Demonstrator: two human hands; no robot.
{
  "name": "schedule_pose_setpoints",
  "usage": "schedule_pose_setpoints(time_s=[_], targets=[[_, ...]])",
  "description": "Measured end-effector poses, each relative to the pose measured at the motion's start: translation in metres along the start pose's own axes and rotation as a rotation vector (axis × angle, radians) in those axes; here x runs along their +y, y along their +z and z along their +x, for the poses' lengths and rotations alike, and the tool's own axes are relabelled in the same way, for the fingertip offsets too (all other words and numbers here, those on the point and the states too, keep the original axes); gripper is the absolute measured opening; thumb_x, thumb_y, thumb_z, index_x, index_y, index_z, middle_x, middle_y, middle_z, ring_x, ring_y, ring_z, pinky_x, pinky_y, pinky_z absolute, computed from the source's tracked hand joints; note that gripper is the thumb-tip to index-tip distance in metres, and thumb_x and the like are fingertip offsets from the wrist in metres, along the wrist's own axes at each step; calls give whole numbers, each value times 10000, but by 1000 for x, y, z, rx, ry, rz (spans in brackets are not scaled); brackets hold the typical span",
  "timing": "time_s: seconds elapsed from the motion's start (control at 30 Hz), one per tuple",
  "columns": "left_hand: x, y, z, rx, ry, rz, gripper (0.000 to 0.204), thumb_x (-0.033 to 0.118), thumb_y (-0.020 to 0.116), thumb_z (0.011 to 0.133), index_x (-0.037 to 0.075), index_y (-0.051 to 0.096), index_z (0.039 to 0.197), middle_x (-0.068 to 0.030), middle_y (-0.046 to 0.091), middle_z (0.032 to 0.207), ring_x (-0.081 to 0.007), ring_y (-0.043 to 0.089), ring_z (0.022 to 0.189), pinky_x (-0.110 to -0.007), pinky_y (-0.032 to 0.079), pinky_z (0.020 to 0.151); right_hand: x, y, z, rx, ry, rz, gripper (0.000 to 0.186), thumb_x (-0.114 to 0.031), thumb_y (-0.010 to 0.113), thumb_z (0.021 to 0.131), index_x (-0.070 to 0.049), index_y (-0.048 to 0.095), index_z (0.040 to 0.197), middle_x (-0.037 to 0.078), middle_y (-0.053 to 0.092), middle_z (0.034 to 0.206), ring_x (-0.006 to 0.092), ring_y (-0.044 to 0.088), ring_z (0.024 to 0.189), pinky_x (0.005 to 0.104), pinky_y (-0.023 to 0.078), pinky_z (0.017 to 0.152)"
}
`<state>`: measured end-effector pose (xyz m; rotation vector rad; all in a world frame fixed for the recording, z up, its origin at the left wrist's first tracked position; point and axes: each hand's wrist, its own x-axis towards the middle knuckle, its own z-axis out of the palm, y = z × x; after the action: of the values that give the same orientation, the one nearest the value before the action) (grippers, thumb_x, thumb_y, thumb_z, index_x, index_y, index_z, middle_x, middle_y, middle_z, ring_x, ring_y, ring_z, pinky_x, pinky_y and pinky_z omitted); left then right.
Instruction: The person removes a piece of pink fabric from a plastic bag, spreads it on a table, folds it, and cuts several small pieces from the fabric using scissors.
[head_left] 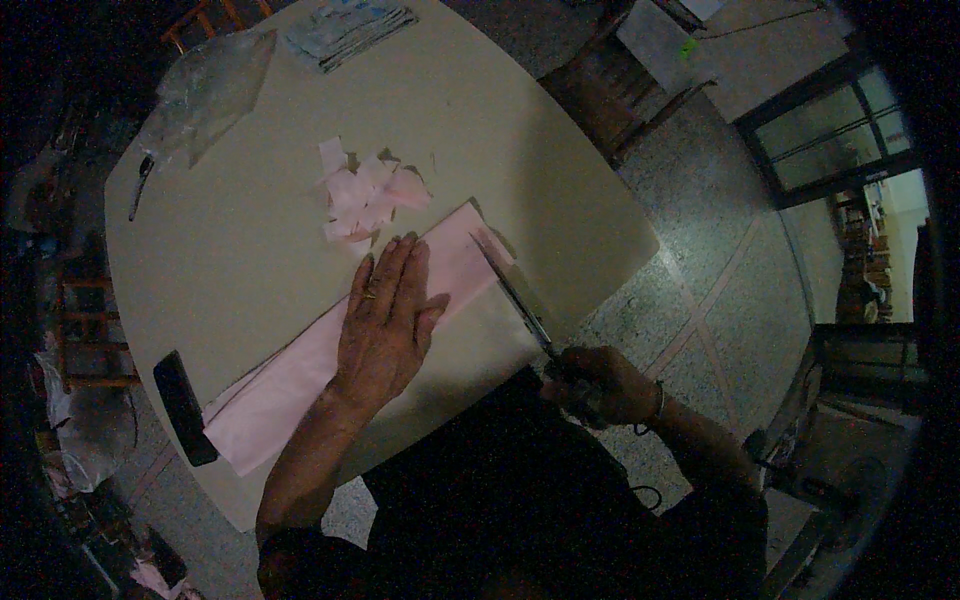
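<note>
A long, folded pink strip point(290, 385), of cloth or paper, lies slantwise across the table. My left hand point(385, 325) rests flat on its middle, fingers stretched out and pointing away from me. My right hand point(605, 385) is closed round the handles of a pair of scissors point(520, 300). Its long blades lie over the far right end of the strip, and a narrow end piece shows to their right. How far the blades are apart is hard to see. Beyond my left hand sits a loose heap of small cut pink pieces point(365, 195).
A pale table point(240, 240) carries all this. A black oblong thing point(183, 407) lies by the strip's near end. Toward the far left are a dark pen-like thing point(140, 188) and a clear plastic bag point(205, 100); folded printed sheets point(350, 32) lie farther back. A wooden chair point(600, 100) stands beyond.
</note>
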<state>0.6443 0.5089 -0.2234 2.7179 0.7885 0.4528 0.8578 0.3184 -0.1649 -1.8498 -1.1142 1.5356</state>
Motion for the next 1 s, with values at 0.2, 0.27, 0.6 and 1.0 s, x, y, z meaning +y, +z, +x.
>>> schedule_pose_setpoints(time_s=[0.2,0.27,0.6,1.0], targets=[[-3,0,-1,-6,15,4,547,251,490,957,-5,345,1418,-204,360,1459,-363,336,1352,-494,225,1128,0,-4,20,32,-295,-148,280,-280,710,867,-32,586,828,12,567,648,93,525,525,305,408,464],[-4,1,-1,-13,26,11,550,257,488,958,-6,342,1419,-203,356,1461,-362,336,1352,-495,225,1129,11,-2,26,54,-287,-46,314,-304,711,863,-22,580,821,22,563,641,97,533,530,301,412,473],[1,-3,2,-13,11,-9,540,245,486,964,-9,343,1419,-201,363,1458,-362,339,1352,-491,222,1133,-13,-8,36,79,-203,-340,356,-331,707,854,0,589,798,97,597,662,161,587,590,329,457,535],[1,-1,-1,1,16,-23,631,236,569,921,7,298,1443,-203,358,1453,-334,342,1360,-491,221,1134,17,-10,41,77,-454,-379,207,-198,686,846,-13,605,891,107,630,725,216,605,620,346,471,550]])
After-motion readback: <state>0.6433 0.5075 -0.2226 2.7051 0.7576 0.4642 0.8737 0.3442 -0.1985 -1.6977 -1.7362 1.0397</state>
